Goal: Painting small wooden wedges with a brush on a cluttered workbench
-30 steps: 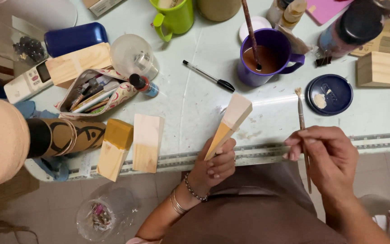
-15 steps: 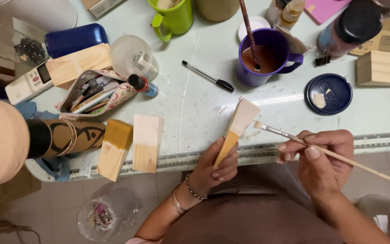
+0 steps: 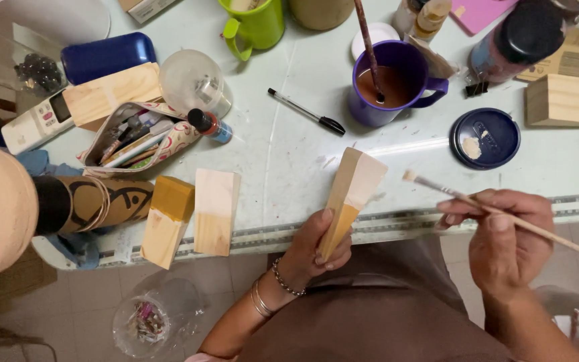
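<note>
Wooden block [image 3: 351,194] gripped in my left hand [image 3: 316,245], thin paintbrush [image 3: 504,214] pinched in my right hand [image 3: 507,234], bristles just beside the block.

Bare tabletop [image 3: 289,161] lies open at twelve o'clock of the held wooden block [image 3: 351,194], up to the black pen [image 3: 306,111]. At one o'clock the purple mug [image 3: 397,87] blocks passage; at three o'clock, the blue lid [image 3: 484,138]. At nine o'clock two wooden pieces [image 3: 192,214] stand in the way.
</note>
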